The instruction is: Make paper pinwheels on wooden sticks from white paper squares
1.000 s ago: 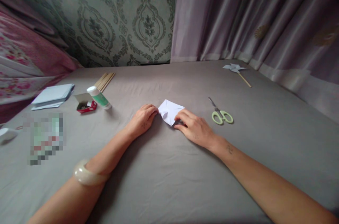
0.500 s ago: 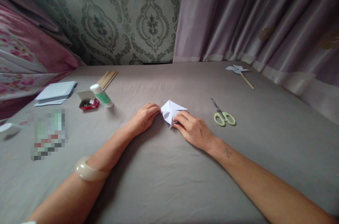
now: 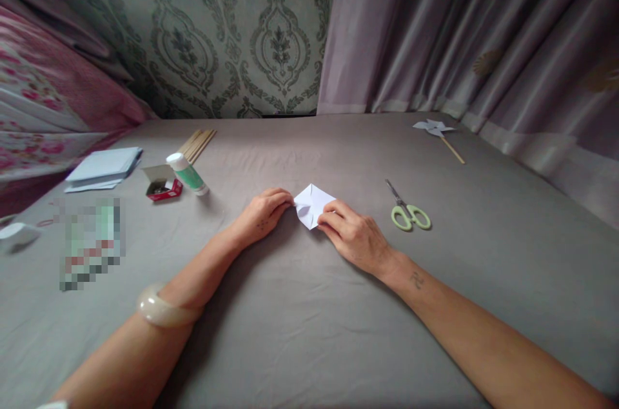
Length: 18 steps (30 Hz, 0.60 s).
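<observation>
A small white square of paper (image 3: pixel 315 200), cut in from its corners, lies on the grey cloth between my hands. One flap on its left side curls up toward the middle. My left hand (image 3: pixel 269 210) pinches the paper's left corner between thumb and fingers. On the other side, my right hand (image 3: pixel 351 228) has its thumb and fingers closed on the right part of the sheet. The fingers hide that right corner. To the right of my right hand lie scissors (image 3: pixel 409 214) with light green handles.
A paper pinwheel (image 3: pixel 432 128) on a stick lies at the far right. At the left are a glue stick (image 3: pixel 189 174), a small red box (image 3: pixel 164 189), several wooden sticks (image 3: pixel 199 146), a paper stack (image 3: pixel 103 165), a white object (image 3: pixel 19 235) and a blurred-out item (image 3: pixel 91 244).
The right and lower flaps of the paper no longer stick out, so its outline is more square. My right hand stays closed at its right side; my left hand has barely moved.
</observation>
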Tool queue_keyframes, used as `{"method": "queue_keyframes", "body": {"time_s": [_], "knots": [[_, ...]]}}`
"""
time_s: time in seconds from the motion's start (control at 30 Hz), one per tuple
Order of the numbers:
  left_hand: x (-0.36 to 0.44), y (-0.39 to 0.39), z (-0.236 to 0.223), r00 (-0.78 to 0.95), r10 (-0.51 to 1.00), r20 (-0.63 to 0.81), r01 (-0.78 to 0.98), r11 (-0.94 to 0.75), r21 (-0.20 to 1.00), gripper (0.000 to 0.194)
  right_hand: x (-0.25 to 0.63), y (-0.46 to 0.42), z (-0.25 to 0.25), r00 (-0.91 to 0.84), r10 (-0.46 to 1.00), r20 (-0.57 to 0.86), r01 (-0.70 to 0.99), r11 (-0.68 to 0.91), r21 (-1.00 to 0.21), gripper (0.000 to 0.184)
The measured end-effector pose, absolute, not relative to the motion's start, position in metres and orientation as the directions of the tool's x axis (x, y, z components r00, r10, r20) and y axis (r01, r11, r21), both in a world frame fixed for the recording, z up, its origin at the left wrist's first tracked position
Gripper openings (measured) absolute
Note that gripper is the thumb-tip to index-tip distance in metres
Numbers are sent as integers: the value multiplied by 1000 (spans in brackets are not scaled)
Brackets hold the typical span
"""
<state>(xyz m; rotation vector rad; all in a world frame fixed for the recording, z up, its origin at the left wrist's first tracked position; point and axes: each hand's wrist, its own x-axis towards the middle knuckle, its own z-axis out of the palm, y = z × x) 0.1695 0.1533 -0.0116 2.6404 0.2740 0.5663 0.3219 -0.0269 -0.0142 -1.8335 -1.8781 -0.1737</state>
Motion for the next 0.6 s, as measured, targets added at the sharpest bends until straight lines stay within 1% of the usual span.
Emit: {"method": "queue_keyframes", "body": {"time_s": [0.13, 0.2, 0.3, 0.33, 0.43, 0.5, 0.6], "knots": [[169, 154, -13, 902, 263, 344, 104, -903, 416, 26, 321, -28, -14, 10, 916, 400, 966, 94, -240, 21], [169, 150, -11, 882, 268, 387, 102, -912, 398, 24, 321, -28, -13, 2, 926, 377, 967, 94, -237, 21], [168, 137, -4, 828, 274, 490, 94, -928, 360, 22, 320, -28, -13, 7, 942, 334, 972, 72, -222, 19], [168, 131, -2, 829, 261, 494, 89, -934, 345, 21, 320, -28, -12, 8, 948, 318, 974, 64, -215, 19], [169, 118, 1, 879, 168, 447, 37, -957, 288, 20, 319, -27, -12, 13, 960, 278, 979, 45, -200, 19], [169, 114, -1, 906, 118, 406, 15, -969, 248, 23, 319, -27, -11, 23, 965, 263, 978, 32, -204, 20], [170, 115, -3, 925, 110, 364, 30, -975, 219, 27, 318, -27, -9, 39, 971, 235, 972, 18, -234, 20]]}}
